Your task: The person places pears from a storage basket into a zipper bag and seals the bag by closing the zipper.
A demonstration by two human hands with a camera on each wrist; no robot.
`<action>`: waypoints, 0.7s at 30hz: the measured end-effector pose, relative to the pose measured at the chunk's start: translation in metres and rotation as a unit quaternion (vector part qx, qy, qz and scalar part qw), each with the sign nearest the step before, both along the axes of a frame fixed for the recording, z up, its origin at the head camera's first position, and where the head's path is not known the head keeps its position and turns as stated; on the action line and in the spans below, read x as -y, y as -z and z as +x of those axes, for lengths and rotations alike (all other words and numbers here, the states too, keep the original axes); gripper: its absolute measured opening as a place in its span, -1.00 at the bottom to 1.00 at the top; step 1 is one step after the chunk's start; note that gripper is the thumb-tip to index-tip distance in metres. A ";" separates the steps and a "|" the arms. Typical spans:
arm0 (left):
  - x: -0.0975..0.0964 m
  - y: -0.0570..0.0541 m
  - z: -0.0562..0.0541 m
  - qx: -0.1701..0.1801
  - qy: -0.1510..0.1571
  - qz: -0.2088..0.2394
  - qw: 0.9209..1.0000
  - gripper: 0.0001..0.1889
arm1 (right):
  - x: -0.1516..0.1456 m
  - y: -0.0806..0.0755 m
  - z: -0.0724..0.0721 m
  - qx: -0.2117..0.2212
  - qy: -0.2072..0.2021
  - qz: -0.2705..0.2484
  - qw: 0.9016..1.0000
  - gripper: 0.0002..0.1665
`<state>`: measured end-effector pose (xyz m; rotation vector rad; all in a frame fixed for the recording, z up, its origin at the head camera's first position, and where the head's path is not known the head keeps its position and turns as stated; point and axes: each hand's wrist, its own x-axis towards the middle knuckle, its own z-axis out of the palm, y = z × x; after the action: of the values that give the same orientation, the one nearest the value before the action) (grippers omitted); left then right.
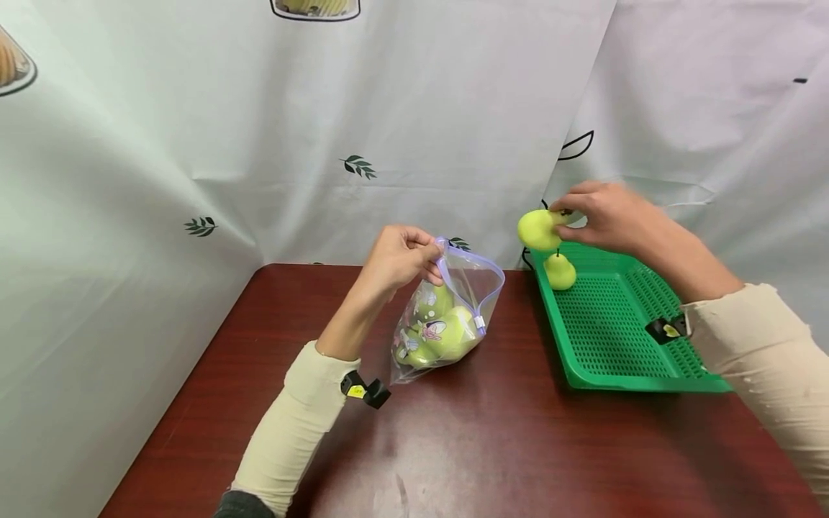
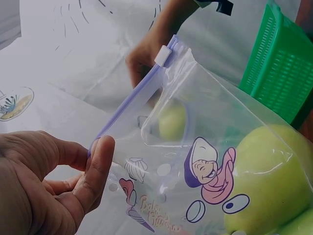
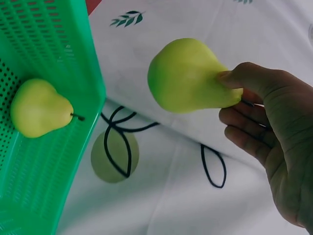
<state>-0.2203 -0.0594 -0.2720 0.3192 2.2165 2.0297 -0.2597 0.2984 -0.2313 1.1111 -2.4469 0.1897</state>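
Left fingers (image 2: 98,169) pinch a clear bag (image 2: 208,161) reading "Baby".

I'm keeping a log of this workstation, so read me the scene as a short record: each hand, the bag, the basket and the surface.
Left hand: pinches the bag's rim
Right hand: holds a pear by its narrow end, raised near the basket
Bag: clear, printed, purple-edged; zip open, white slider at one end
Bag contents: green fruit; exact count unclear
Basket: green plastic, one visible pear inside
Surface: reddish-brown table
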 end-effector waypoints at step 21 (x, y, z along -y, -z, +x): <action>0.002 -0.001 0.003 -0.008 0.003 0.010 1.000 -0.82 | 0.034 0.005 0.012 -0.096 -0.146 -0.050 0.983 -0.42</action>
<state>-0.2175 -0.0612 -0.2712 0.3452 2.2036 2.0537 -0.2478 0.2645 -0.2367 1.3714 -2.0770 0.2786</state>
